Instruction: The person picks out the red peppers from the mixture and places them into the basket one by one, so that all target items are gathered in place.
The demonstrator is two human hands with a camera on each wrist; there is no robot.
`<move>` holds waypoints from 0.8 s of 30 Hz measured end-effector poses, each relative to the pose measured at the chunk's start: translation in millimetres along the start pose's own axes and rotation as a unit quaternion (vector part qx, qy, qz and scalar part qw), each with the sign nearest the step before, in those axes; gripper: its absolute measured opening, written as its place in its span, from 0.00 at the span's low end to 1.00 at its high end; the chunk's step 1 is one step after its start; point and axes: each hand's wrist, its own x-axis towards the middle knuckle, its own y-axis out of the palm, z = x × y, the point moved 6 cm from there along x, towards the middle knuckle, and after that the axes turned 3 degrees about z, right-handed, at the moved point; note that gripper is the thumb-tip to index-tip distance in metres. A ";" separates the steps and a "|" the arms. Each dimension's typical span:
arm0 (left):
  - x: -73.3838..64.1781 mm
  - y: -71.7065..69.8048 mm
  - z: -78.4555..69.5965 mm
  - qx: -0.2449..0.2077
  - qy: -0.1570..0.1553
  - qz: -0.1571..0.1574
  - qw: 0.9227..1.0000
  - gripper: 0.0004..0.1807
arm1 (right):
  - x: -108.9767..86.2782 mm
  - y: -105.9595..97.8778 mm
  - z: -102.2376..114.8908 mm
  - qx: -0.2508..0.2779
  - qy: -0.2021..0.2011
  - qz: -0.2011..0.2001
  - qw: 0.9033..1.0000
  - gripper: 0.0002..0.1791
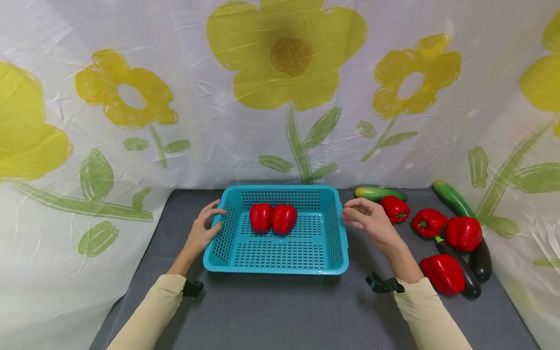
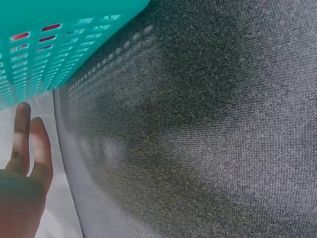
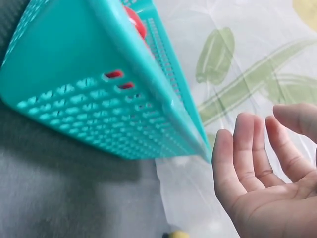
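Note:
A turquoise plastic basket (image 1: 280,265) with slotted walls stands in the middle of the grey cloth. Two red bell peppers (image 1: 261,218) lie side by side in it, toward the back. At the basket's left rim is my left hand (image 1: 204,228), fingers spread and loosely bent, fingertips right at the edge. My right hand (image 1: 369,221) hovers beside the right rim with relaxed fingers and nothing in its grasp. In the right wrist view, the basket wall (image 3: 89,109) stands a little apart from the right fingers (image 3: 224,158).
To the right lie several red bell peppers (image 1: 443,274), dark eggplants (image 1: 480,260) and two green cucumbers (image 1: 452,198), one of them behind the right hand near the back edge. A white curtain (image 1: 197,160) with painted yellow flowers hangs at the back and sides.

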 end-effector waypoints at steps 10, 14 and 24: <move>1.0 -0.4 0.1 0.000 -0.001 -0.002 1.000 0.16 | -16.1 -24.5 0.1 0.000 0.003 0.003 1.000 0.12; 1.5 0.6 2.5 -0.002 -0.002 -0.002 1.000 0.17 | -21.7 -37.4 -2.3 -0.003 0.006 0.004 1.000 0.12; 0.9 0.1 3.5 -0.001 0.002 -0.008 1.000 0.17 | -30.7 -70.2 -8.5 0.037 0.003 0.001 0.999 0.08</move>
